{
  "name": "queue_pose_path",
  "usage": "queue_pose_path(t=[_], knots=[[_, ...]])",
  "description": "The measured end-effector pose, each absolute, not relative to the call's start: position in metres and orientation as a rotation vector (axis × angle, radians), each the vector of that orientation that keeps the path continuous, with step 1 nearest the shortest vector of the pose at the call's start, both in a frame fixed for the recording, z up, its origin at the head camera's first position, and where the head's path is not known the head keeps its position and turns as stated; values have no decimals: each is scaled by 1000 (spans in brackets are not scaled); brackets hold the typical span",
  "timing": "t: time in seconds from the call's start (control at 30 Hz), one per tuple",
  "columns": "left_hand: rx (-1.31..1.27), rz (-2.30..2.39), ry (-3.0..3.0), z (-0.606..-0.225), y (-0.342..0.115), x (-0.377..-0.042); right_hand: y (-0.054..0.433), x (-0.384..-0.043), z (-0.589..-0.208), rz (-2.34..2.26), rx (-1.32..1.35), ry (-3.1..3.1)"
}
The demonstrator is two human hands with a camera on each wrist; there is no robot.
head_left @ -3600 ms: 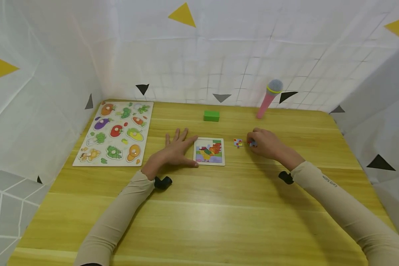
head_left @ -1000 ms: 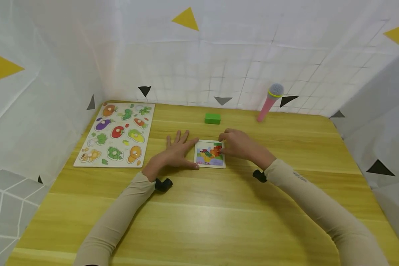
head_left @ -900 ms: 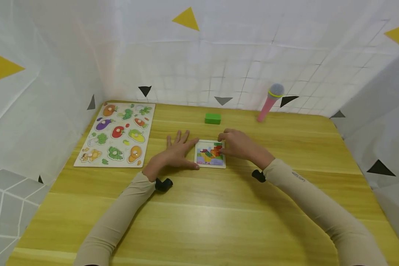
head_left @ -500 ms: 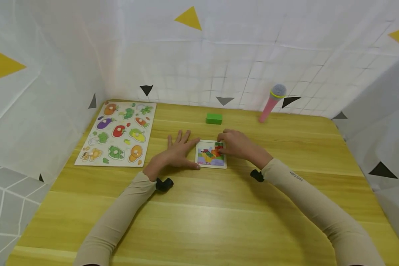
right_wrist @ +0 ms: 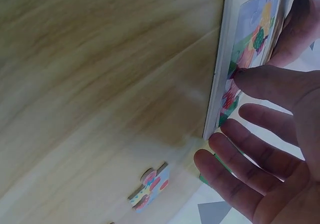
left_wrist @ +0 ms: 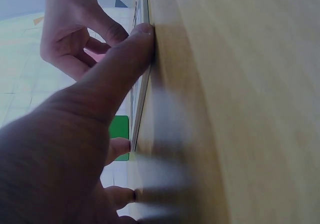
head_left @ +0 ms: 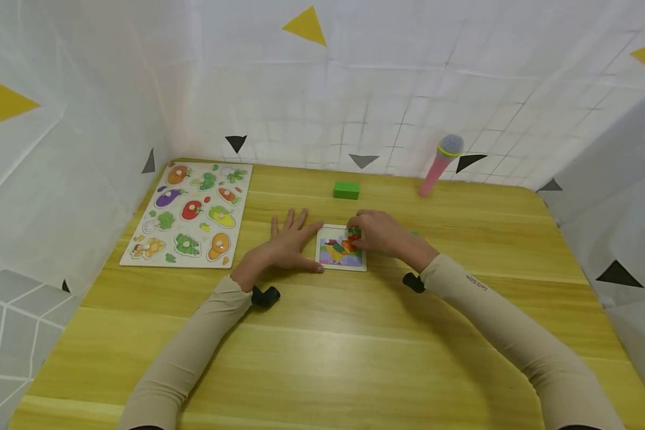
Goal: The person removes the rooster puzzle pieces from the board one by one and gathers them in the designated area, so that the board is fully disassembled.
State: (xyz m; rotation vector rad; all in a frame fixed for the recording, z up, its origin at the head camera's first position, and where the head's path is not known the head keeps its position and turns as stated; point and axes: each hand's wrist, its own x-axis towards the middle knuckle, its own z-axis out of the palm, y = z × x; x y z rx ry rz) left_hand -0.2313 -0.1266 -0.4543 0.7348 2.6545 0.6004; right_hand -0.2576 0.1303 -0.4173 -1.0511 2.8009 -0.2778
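The lettering (head_left: 476,283) on your right sleeve (head_left: 516,322) is too blurred to read. The puzzle (head_left: 334,254) lies on the wood-grain table (head_left: 322,352), before a white sheet (head_left: 247,89) with triangles (head_left: 307,25). Your left hand (head_left: 280,248) is spread, touching the puzzle's left edge; your right hand (head_left: 388,233), fingers apart, presses its thumb on the puzzle's right part. Relative to the puzzle: piece (right_wrist: 151,186) right, board (head_left: 188,218) left, block (head_left: 346,190) behind, microphone (head_left: 436,173) behind right.
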Motion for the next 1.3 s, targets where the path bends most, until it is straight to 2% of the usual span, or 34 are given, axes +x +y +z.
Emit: queue_pose_path(t=[1.3], knots=[[740, 596, 2658, -454, -128, -231, 131, -262, -419, -353, -1022, 2776]])
